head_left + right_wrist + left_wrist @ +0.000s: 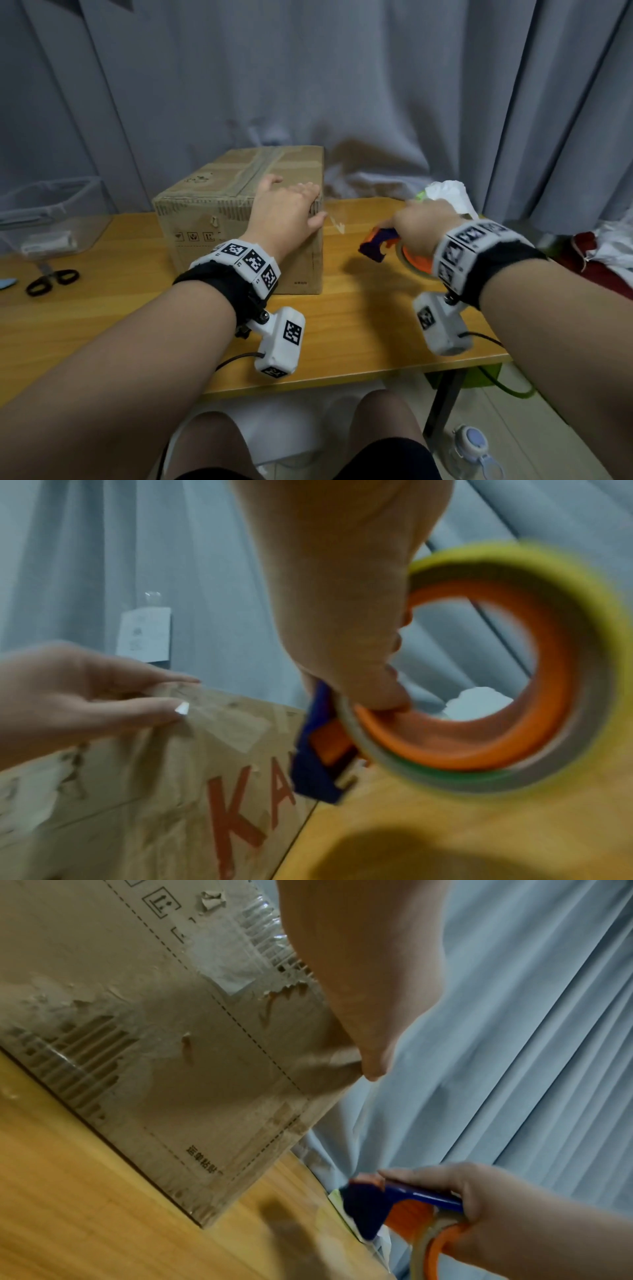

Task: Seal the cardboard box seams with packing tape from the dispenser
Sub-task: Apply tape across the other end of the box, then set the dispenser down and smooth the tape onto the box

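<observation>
1. The cardboard box (239,212) sits on the wooden table (102,308), towards its back edge by the curtain, with its long axis running away from the person. A strip of old tape already runs along the top seam.
2. The left hand (286,209) lies on the box's near right top corner, fingers (161,680) straight and spread, pressing the lid rather than gripping; the thumb hangs over the right edge.
3. The right hand (419,222) is just to the right of the box, held a little above the table, its fingers curled tight round the tape dispenser (380,245). The blue cutter head points left, towards the box's right side; the orange-cored roll (496,674) trails behind under the palm.
4. So the box lies to the left of the dispenser, near but apart. I'd guess the next move is to carry the head over to a seam, and the right hand is plainly the one for it, with the left steadying.
5. Around them: scissors (51,279) at the table's left end, a clear plastic bin (51,219) beyond, a white plastic bag (448,195) at the back right, and grey curtains (342,85) behind everything.
</observation>
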Action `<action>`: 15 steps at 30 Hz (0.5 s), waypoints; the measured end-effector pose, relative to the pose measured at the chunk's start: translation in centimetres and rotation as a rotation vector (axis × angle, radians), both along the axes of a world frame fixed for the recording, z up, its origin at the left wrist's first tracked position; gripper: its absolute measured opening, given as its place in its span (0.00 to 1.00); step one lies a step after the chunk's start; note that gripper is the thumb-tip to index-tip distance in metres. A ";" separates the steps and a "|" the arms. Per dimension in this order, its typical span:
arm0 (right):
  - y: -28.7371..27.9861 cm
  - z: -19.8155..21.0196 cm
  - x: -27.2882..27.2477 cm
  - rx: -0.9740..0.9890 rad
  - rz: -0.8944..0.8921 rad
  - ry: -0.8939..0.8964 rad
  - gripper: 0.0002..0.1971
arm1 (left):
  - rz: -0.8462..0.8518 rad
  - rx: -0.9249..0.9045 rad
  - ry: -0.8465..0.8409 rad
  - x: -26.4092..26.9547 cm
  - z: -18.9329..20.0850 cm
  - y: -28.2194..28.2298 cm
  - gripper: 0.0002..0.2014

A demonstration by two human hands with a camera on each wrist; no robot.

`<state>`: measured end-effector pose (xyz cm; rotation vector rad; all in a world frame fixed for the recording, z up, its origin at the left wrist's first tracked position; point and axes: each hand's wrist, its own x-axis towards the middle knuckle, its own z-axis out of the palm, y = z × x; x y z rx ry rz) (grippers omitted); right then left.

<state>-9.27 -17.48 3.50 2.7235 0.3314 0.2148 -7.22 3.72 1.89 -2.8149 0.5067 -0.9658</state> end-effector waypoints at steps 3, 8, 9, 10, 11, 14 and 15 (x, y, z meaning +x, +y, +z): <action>-2.1 -0.6 0.6 0.323 -0.038 -0.099 0.27 | -0.003 -0.005 0.000 0.1 -0.1 0.2 0.21; -3.1 -2.6 3.2 0.941 -0.255 0.070 0.14 | 0.004 0.027 0.005 -0.1 0.1 0.0 0.23; -3.2 -3.4 3.7 0.991 -0.321 0.111 0.12 | -0.001 0.031 0.003 -0.1 0.1 0.1 0.24; -3.2 -4.2 4.0 1.015 -0.381 0.153 0.10 | -0.008 0.038 0.000 -0.1 0.2 0.1 0.24; -3.1 -5.0 4.2 1.022 -0.427 0.193 0.08 | -0.016 0.047 -0.001 0.0 0.2 0.2 0.25; -2.7 -6.6 4.8 0.989 -0.489 0.238 0.06 | -0.042 0.056 -0.006 0.1 0.2 0.5 0.25; -2.5 -6.9 4.9 0.974 -0.495 0.246 0.06 | -0.043 0.056 -0.008 0.1 0.3 0.6 0.24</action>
